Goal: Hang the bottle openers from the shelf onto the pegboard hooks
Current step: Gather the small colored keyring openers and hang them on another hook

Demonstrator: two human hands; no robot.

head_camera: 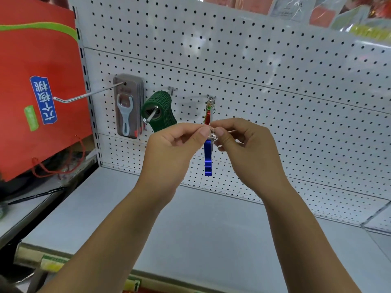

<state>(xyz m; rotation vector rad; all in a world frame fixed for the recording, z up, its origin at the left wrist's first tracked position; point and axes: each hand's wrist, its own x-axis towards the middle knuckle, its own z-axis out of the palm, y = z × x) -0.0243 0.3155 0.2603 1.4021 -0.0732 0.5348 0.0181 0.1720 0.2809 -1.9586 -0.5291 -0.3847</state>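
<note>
Two hands met before the white pegboard (275,66) — the left hand (173,144) and right hand (247,144) each pinched, thumb to forefinger with the other fingers curled, the metal ring (212,134) of a blue bottle opener (208,159) hanging straight down between them, above the shelf (190,229). Just behind, red and green openers (208,115) dangled from a hook (211,96); further left hung dark green openers (160,111) and a carded pack (127,106).

There's wide room over the shelf (211,229) and along the pegboard (285,85) to the right. Leftward it tightens: a long hook (88,95) juts far out from the carded openers (127,106), green openers (160,111) hang just beside, and a red bag (38,70) crowds the edge. The blue bottle opener (208,159) dangles before the ring-loaded hook (211,97).
</note>
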